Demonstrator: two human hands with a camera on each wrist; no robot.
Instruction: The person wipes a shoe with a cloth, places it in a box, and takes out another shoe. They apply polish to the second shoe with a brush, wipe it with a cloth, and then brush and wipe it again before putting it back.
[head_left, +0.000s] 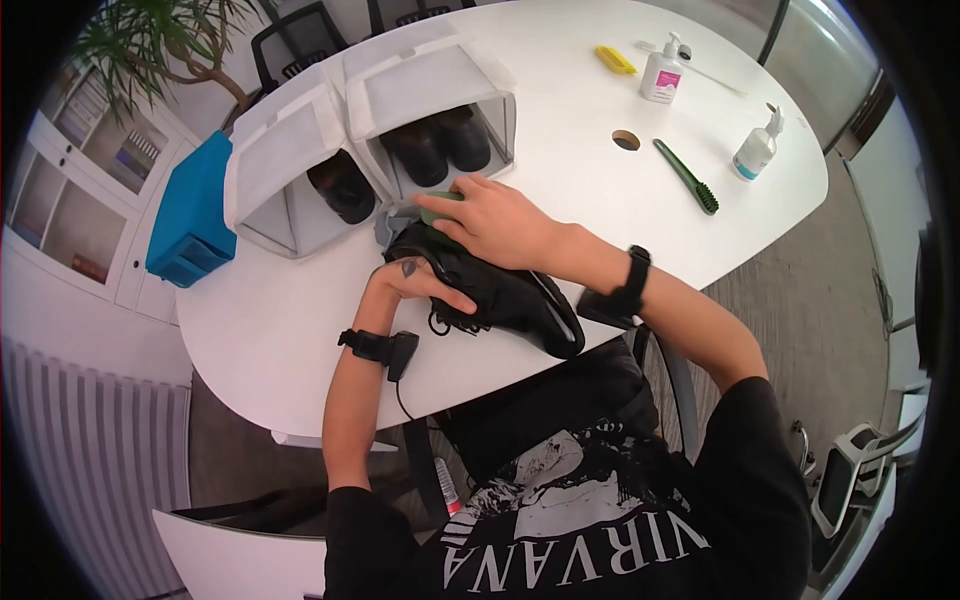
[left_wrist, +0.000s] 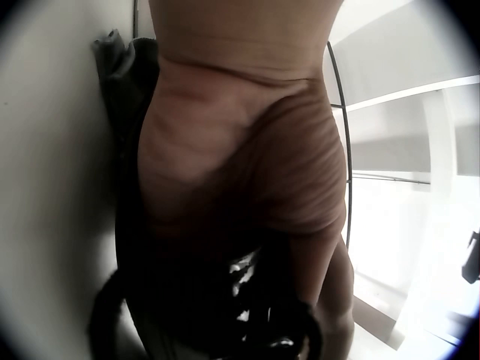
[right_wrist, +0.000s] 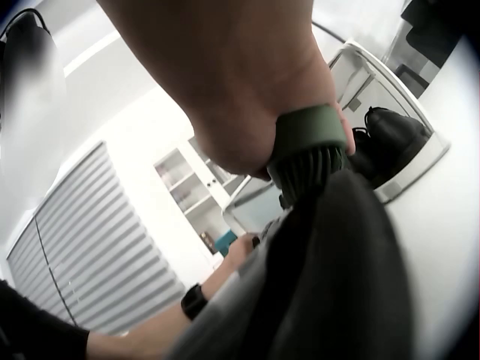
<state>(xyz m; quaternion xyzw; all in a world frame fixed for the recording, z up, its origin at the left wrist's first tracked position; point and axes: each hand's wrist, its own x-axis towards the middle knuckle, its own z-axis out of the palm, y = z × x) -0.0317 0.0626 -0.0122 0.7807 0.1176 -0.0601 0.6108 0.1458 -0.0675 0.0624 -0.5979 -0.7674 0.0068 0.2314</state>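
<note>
Bright, even light covers the white table in the head view, its edges fisheye-bent and black-cornered. The left wrist view leaves the left hand shadowed against blown-out white; the right blurs the near shoe.

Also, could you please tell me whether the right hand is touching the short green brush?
Touching: the right wrist view shows the right hand gripping the short green brush, with its bristles uncovered.

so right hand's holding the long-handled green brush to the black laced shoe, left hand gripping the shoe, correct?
No: the right hand holds a squat, rounded green brush to the shoe, per the right wrist view. Left hand does grip it.
</note>
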